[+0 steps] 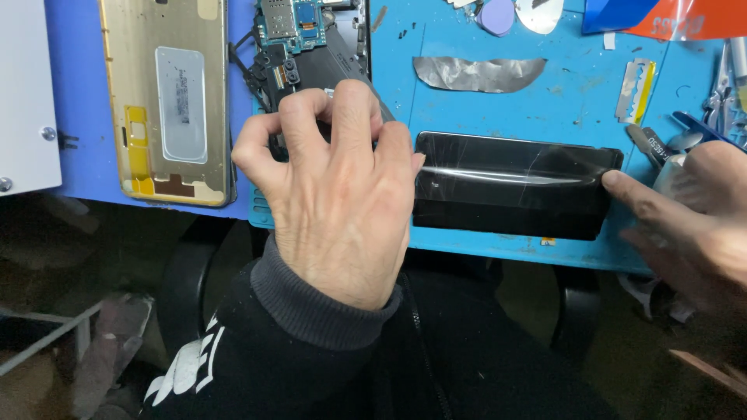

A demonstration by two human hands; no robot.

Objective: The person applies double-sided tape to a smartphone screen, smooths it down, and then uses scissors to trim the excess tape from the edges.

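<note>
The black phone screen (513,185) lies flat at the centre of the blue mat (591,93) on the tabletop. Your left hand (334,194), at 9 o'clock, presses its left end, grip curled together. Your right hand (692,210), at 3 o'clock, touches its right edge, grip loosely spread. The gold phone frame (167,101) lies at 10 o'clock.

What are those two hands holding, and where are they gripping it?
A black phone screen panel lying on the blue mat: the left hand touches its left end, the right hand fingertip its right end.
</note>
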